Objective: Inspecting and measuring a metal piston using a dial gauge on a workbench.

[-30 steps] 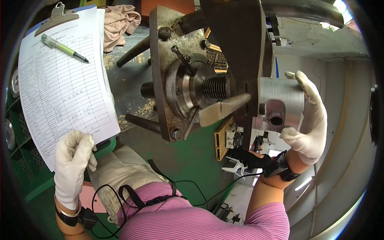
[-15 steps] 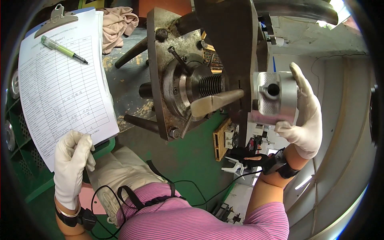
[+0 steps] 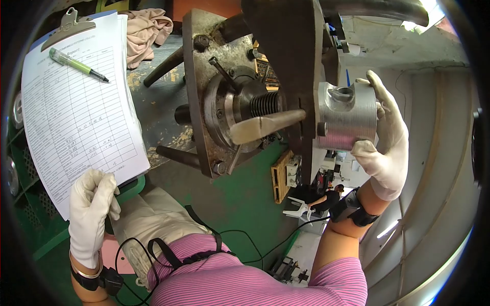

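Observation:
My right hand (image 3: 390, 137), in a white glove, grips the outer end of a silver metal piston (image 3: 352, 117) between thumb and fingers. The piston sits against the dark upright plate (image 3: 303, 76) of a steel fixture, its pin bore facing partly upward. Left of that plate, a threaded screw (image 3: 264, 105) runs out of a round flange (image 3: 224, 109). My left hand (image 3: 92, 209), also gloved, rests on the lower edge of a printed form (image 3: 76, 117) on a clipboard (image 3: 69, 25). Its fingers are curled; whether they hold anything is hidden. A green-capped pen (image 3: 76, 64) lies across the form.
A flat lever (image 3: 265, 127) juts from the fixture toward me. Beige cloth (image 3: 145, 33) lies on the worn bench (image 3: 163, 112) behind. Green crates (image 3: 30, 214) stand at the left. A black cable (image 3: 250, 234) crosses in front. Further off are a person (image 3: 329, 199) and a wooden pallet (image 3: 282, 176).
My right hand has turned the piston, so its pin bore has rolled upward. The whole view has shifted slightly. My left hand stays where it was on the form.

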A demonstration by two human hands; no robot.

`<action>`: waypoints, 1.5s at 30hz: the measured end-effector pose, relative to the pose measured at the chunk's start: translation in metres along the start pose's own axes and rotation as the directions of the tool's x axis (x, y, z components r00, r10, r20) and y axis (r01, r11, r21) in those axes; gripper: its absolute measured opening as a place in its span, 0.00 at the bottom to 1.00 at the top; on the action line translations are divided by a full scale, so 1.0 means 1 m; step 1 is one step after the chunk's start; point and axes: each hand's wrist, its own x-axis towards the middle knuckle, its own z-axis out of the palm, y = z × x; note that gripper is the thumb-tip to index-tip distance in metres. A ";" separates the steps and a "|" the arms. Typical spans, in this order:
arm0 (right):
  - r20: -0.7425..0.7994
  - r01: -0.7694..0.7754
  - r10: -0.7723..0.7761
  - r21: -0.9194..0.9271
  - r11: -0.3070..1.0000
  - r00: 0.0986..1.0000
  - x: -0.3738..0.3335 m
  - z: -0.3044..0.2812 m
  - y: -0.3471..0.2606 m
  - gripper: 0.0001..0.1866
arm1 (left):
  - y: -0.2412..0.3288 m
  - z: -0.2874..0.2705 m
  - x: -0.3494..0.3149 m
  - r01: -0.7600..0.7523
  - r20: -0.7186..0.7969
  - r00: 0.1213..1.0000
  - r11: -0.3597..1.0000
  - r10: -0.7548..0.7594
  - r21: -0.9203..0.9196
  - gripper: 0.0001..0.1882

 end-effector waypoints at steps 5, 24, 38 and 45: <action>0.059 0.036 -0.041 0.084 0.996 0.997 0.002 -0.003 0.011 0.49 | -0.002 -0.001 0.001 -0.004 -0.012 1.000 1.000 0.004 0.005 0.14; 0.121 0.100 -0.111 0.092 0.991 0.987 0.004 -0.007 0.018 0.51 | 0.001 0.002 0.006 0.032 -0.022 0.999 0.999 -0.033 -0.010 0.13; 0.058 -0.030 0.032 -0.025 0.999 0.998 -0.002 -0.003 0.000 0.47 | 0.002 0.005 0.007 0.022 -0.026 0.999 1.000 -0.022 0.012 0.14; -0.025 -0.127 0.126 -0.061 0.990 0.992 -0.004 0.003 -0.009 0.44 | -0.004 0.004 0.005 0.000 -0.034 0.999 1.000 -0.001 -0.003 0.14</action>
